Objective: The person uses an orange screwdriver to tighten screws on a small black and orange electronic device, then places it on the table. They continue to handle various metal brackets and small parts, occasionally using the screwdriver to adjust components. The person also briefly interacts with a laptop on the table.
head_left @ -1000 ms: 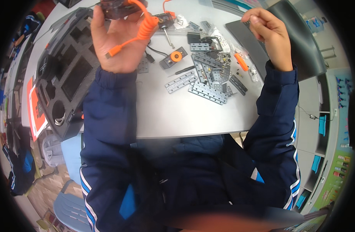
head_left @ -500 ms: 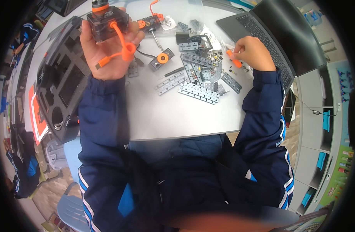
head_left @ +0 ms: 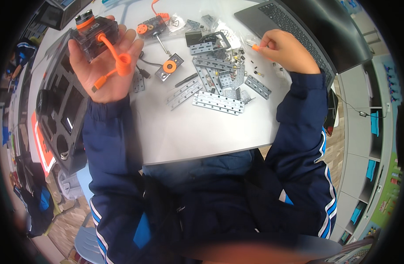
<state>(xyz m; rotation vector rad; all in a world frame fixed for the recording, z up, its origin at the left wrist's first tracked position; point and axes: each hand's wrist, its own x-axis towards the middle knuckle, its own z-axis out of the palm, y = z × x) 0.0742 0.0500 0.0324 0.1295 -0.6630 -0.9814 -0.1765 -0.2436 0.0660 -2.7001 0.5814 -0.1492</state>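
A dark see-through electronic module point(head_left: 94, 37) with an orange ring on top rests in my left hand point(head_left: 106, 75), palm up, the thumb and fingers around it. From it hangs a coiled orange cable point(head_left: 122, 64) whose plug dangles over the palm. My right hand point(head_left: 287, 50) pinches a slim orange piece point(head_left: 255, 47) over the right side of the parts; most of it is hidden by the fingers. Just left of that hand lie small screws and fasteners point(head_left: 238, 57) and grey perforated metal beams point(head_left: 218, 102).
A second dark module point(head_left: 151, 27) and a grey motor block point(head_left: 170, 67) with an orange hub lie mid-table. An open laptop point(head_left: 294, 31) stands at the right. On the left is a foam-lined case point(head_left: 56, 103). Grey cabinets point(head_left: 358, 132) line the right side.
My view has shifted, so the table's things sit a little further left. The orange piece in my right hand has turned and shows less. My left hand still holds the module.
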